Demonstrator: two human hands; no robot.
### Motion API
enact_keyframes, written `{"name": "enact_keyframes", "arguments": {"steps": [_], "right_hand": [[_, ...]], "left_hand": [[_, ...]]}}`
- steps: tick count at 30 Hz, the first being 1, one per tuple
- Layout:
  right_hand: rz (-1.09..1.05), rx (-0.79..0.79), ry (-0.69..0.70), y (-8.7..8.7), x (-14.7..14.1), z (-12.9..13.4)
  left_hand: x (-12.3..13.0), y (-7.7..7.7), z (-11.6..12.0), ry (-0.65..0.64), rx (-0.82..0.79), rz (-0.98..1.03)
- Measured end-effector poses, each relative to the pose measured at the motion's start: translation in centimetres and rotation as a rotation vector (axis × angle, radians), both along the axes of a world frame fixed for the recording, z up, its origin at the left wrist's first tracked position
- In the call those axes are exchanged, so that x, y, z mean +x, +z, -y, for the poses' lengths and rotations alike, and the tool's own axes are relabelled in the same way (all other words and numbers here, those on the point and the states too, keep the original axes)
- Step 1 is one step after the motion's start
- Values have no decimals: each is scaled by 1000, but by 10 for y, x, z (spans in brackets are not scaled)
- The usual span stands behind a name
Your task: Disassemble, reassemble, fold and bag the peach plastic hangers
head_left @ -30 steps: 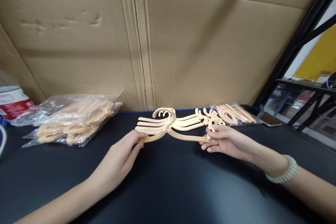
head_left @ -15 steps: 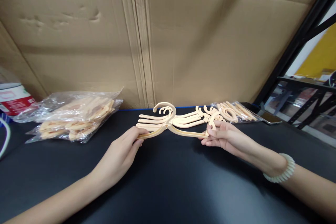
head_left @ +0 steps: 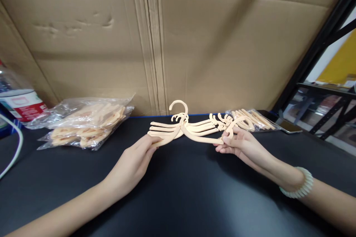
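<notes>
Gripping one end of cream hanger (head_left: 203,139) with left hand (head_left: 139,157). Pinching other end and small curved piece (head_left: 231,129) with right hand (head_left: 244,144). Held up over black table (head_left: 178,196), hook (head_left: 186,109) on top. Behind: more hangers (head_left: 164,129) in row. To right: curved bits (head_left: 213,120), bagged parts (head_left: 259,119). To left: bigger bag (head_left: 89,118), red-label bottle (head_left: 26,105).

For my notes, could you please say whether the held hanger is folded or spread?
Spread: the hanger arms reach outward from the hook to the left hand and right hand.
</notes>
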State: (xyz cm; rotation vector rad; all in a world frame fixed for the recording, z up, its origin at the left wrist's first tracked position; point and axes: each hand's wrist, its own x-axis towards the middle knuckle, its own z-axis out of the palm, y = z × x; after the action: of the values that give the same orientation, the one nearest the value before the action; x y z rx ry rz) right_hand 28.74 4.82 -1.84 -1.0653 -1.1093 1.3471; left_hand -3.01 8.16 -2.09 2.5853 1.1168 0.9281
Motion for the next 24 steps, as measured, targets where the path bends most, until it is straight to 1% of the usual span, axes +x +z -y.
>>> {"name": "enact_keyframes", "arguments": {"steps": [4,6,8,11,14,16,18,20,24], "right_hand": [[-40,-42,-11,-5,1,-1],[-30,-64,-8,-6,0,0],[-25,-57,-6,-5,0,1],[-41,-7,-22,-1,4,-2],[-54,-1,-43,3,18,-10],[-14,-18,-5,6,32,-16],[96,-34,79,11,47,-21],[271,-31,169,16,59,-23],[714,117,277,24,71,-22]], "left_hand": [[0,-2,2,12,-32,-16],[0,-1,4,36,-12,-55],[0,1,7,61,47,-117],[-1,7,12,89,169,-227],[-5,16,13,95,257,-351],[-8,23,12,78,291,-431],[-11,28,10,49,303,-492],[-14,32,8,0,298,-542],[-16,32,7,-125,297,-596]]}}
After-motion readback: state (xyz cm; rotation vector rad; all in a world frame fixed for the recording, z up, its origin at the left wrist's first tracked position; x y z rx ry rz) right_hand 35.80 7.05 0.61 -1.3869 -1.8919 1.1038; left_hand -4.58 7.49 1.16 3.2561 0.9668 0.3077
